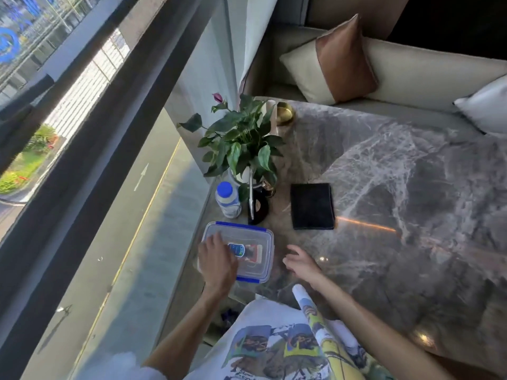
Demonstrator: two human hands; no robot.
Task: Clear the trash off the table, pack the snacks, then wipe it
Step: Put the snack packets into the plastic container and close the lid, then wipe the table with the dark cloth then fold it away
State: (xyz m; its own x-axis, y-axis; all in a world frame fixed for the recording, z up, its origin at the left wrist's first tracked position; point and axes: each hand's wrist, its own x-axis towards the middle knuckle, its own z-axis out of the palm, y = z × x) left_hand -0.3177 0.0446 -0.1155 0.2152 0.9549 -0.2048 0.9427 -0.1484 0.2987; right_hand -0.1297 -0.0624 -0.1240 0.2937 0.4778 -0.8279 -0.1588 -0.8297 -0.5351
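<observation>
Table [411, 187], grey veined marble, beside a window. Box [247, 242], clear plastic with blue clips, near left corner of the table; lid on; snacks [241, 250] visible through the lid, wrappers blue and red. Left hand [218, 260]: flat on the lid's left half, fingers spread, pressing down, pinching nothing. Right hand [300, 263]: just right of the box, above the table, fingers loosely open, holding nothing; whether it touches the surface cannot be told. Cloth [312, 206], dark, folded square, lying flat to the far right of the box, apart from both hands. Bottle [227, 200], blue cap, upright just beyond the box. Plant [241, 144] in a white pot, far of the bottle, with a small dark item at its base. Gold dish [284, 113], far edge. Cushions [337, 61] on the sofa beyond. No loose trash to be seen on the table. Step judged in hand: packing, at the lid-sealing stage. Which clips are latched cannot be told. Next move calls for: snapping any open clips shut, then reaching far right for the cloth to wipe; bottle and plant stand close and want care.
</observation>
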